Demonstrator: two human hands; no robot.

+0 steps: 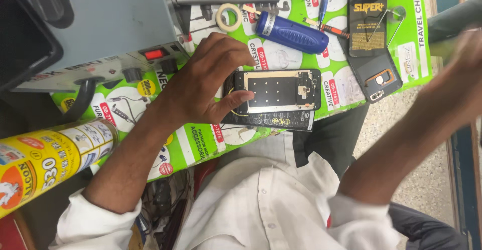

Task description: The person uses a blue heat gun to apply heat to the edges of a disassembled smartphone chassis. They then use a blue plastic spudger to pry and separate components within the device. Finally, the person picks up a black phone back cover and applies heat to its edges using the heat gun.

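Your left hand (203,81) rests on the left end of the opened black smartphone (276,91), its back cover off and its inner plate showing; the fingers curl over the top edge and the thumb presses flat on the plate, so the hand is closed around that end of the phone. The phone lies lengthwise at the front edge of the green printed worktop (201,144), on top of a thin black strip with small round marks.

Your right hand (464,74) is raised off to the right, clear of the worktop and blurred (you cannot tell whether it is open or holding anything).

Just beyond the phone lies a blue cylindrical plastic tool handle (292,34), with a small roll of cream tape (228,17) beside it. Farther right sit a dark grey phone back cover (376,74) and a black flat packet with gold print (367,16). To the left stands a grey metal machine with a red switch (100,29), and nearest you a yellow spray can (47,162) lies on its side.
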